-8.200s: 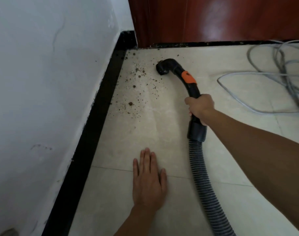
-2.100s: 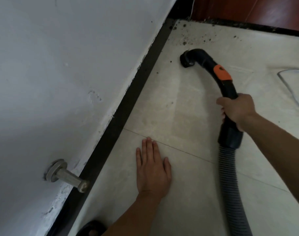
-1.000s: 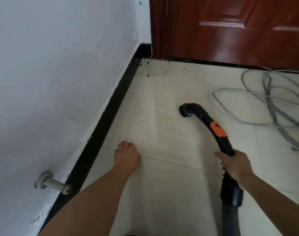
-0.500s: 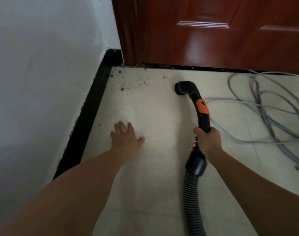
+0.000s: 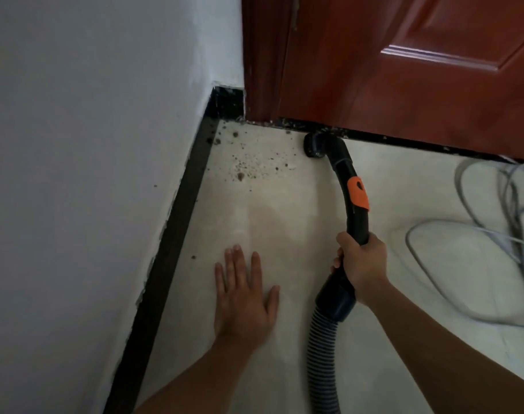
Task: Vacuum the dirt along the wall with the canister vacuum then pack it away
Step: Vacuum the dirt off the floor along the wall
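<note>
A: Down at floor level, the right hand [image 5: 361, 264] is wrapped round the black curved handle [image 5: 355, 222] of the vacuum. Its fingers are curled tight just above the collar where the ribbed hose [image 5: 320, 354] joins.

B: And the open end of it?

A: The nozzle mouth [image 5: 314, 144] is up at the foot of the red-brown door [image 5: 404, 70], turned to the left. It's against the dark strip under the door or just short of it, I can't tell which.

B: Where's the dirt?

A: The dirt [image 5: 249, 165] is scattered on the pale floor [image 5: 284, 222] in the corner, left of the mouth, between it and the black skirting [image 5: 177, 234]. The bigger crumbs sit close to the skirting and the door frame, with a fine speckle spreading out from there. There's one lone crumb further back, beside the skirting.

B: Left hand?

A: The left hand [image 5: 243, 297] is flat on the floor, palm down, fingers straight and a little spread, holding nothing. It sits between the skirting and the hose, on the near side of the dirt patch and apart from it.

B: Anything crowding the work?

A: The white wall [image 5: 90, 144] and the door close the corner on two sides, so the dirt is boxed in there. Off to the right, loops of grey cable [image 5: 479, 234] lie tangled on the floor, near the right forearm but apart from the hose. There's also an orange slider [image 5: 358, 194] facing up on the handle, ahead of the gripping fingers.
</note>
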The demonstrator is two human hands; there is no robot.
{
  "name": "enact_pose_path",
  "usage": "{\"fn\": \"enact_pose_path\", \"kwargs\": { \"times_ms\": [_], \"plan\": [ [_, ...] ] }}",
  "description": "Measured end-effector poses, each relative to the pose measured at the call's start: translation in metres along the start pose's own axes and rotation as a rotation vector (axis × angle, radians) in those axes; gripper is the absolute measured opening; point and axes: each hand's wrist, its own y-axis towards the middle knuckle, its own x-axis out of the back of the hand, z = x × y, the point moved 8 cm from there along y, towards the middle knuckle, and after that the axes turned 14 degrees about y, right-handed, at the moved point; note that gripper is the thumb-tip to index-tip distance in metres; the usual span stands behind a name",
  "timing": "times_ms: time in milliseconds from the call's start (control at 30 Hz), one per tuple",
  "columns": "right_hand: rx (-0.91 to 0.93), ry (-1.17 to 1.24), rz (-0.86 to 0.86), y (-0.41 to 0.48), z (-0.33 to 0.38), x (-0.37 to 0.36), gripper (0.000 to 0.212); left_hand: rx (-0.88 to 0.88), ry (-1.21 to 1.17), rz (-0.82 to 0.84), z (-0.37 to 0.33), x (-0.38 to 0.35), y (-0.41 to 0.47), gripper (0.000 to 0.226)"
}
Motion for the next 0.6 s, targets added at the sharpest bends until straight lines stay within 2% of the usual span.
{"fn": "enact_pose_path", "kwargs": {
  "times_ms": [367, 600],
  "plan": [
    [0.103, -0.189, 0.178, 0.028, 0.026, -0.071, 0.014, 0.029, -0.010, -0.015, 0.003, -0.001, 0.002, 0.073],
    [0.134, -0.216, 0.276, 0.019, 0.028, -0.119, 0.011, 0.039, -0.051, -0.073, 0.004, 0.000, 0.001, 0.069]
  ]
}}
